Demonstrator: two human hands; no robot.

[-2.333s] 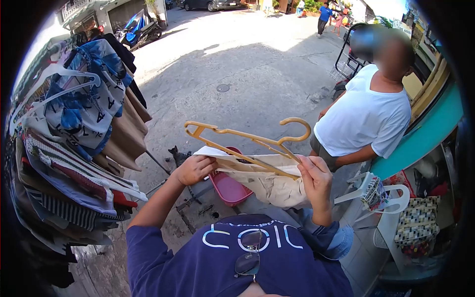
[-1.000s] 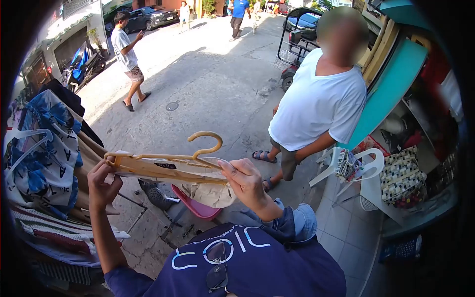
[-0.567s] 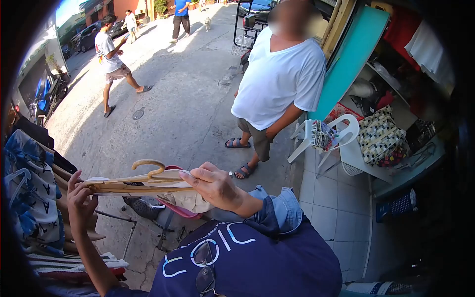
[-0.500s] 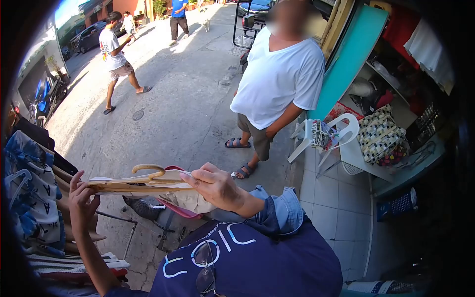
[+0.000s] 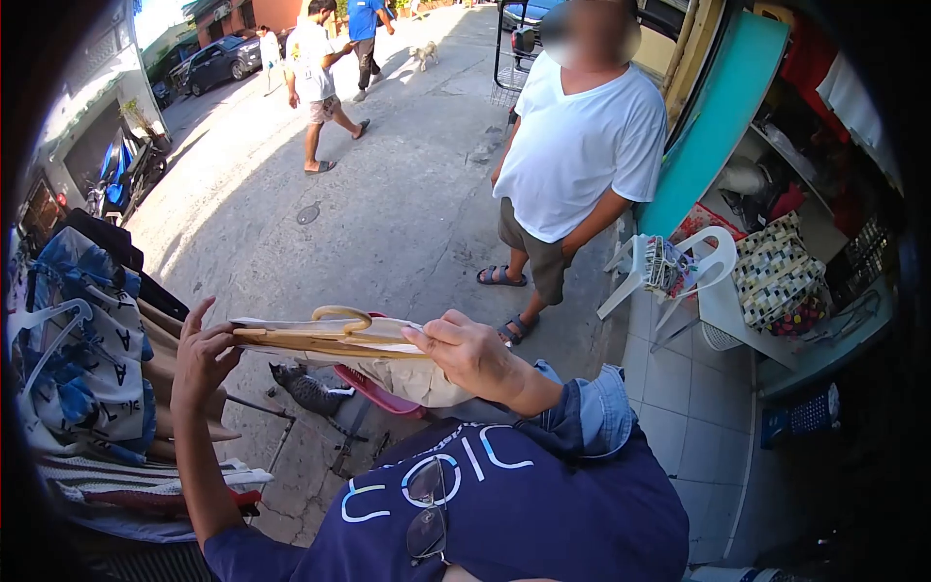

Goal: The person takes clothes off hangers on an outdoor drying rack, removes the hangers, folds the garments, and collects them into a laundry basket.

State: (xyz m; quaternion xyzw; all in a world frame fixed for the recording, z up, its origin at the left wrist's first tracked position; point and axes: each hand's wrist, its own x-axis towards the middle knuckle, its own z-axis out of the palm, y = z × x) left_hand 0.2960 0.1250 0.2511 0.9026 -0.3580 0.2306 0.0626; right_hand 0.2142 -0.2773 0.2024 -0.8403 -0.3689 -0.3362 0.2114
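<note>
A yellow hanger (image 5: 339, 311) is being held roughly level between both hands, with a beige garment (image 5: 427, 382) being supported along it and below it. At the hanger's left end, the left hand (image 5: 201, 361) is being used as a narrow grip, thumb and bent fingers closing on it, while one finger is being held raised. At its right end, cloth is being pinched by the right hand (image 5: 472, 359), no gap showing; whether the hanger is also being gripped there cannot be told. Both ends are probably being held so that the garment's upper edge is being stretched straight. Below the hanger, a pink basin (image 5: 386, 396) is being partly hidden by the garment.
</note>
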